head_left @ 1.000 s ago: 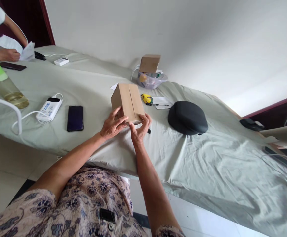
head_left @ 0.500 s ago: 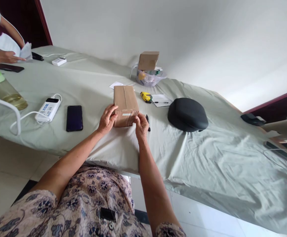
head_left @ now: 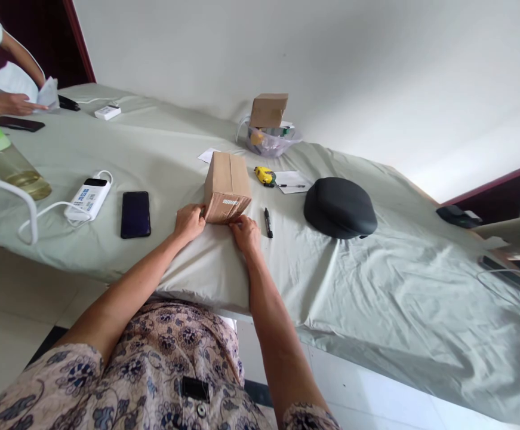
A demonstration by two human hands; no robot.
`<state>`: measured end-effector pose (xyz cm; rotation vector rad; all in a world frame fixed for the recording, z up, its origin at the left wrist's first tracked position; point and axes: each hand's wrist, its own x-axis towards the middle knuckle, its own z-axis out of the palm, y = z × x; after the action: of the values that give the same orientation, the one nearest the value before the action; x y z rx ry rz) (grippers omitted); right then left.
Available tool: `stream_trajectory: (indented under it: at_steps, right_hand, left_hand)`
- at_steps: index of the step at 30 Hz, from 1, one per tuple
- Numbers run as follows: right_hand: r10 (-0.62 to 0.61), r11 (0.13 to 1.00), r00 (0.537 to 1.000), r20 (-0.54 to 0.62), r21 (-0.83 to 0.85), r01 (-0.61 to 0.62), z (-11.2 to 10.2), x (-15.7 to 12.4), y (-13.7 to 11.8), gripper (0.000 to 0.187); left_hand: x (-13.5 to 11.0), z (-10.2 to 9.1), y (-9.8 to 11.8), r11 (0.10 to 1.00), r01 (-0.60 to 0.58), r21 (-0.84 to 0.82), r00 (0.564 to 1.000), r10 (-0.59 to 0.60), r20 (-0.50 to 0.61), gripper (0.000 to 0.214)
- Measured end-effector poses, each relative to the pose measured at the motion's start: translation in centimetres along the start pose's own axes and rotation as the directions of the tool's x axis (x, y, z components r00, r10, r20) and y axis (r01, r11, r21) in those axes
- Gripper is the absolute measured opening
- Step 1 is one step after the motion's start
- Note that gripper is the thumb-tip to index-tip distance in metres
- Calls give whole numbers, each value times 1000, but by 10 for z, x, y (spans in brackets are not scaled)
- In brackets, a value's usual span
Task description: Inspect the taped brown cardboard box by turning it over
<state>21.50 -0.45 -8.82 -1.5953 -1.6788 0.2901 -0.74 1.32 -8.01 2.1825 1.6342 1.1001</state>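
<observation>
A brown cardboard box with a seam along its top and a whitish printed mark on its near side is in front of me on the table. My left hand is closed at the box's lower left corner, its fingertips partly hidden by the box. At the bottom edge of the near side, my right hand has its thumb and fingers pinched against the cardboard. A black marker pen lies just right of my right hand.
Left of the box are a dark phone, a white power bank with cable, and a green-lidded bottle. Beyond are a yellow tape measure and a plastic basket. A black case sits right. Another person's hand holds papers.
Both hands have slid lower on the box, the right one moving left along its bottom edge. The box has turned slightly and its near bottom edge sits a little farther back.
</observation>
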Motion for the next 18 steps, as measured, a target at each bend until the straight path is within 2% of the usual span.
stream_trajectory:
  at_steps: [3,6,8,13,18]
  right_hand:
    - [23,998,999,-23,64,-22,-3,1,-2,6]
    - [22,988,998,-53,153,-14,-6,-1,-8,11]
    - [-15,977,997,-80,210,32,-5,-3,-14,18]
    - [-88,967,976,-198,220,132,8,-11,-29,47]
    - [-117,960,970,-214,226,166,11,-10,-29,39]
  left_hand:
    - [-2,-2,3,996,-47,82,998,44,41,41]
    - [-4,-3,6,992,-119,31,991,117,58,46]
    - [-5,-2,8,989,-146,-30,989,147,30,54]
    - [-9,1,10,993,-43,-110,995,33,-92,68]
    - [-7,-1,9,980,57,-189,995,-71,-68,65]
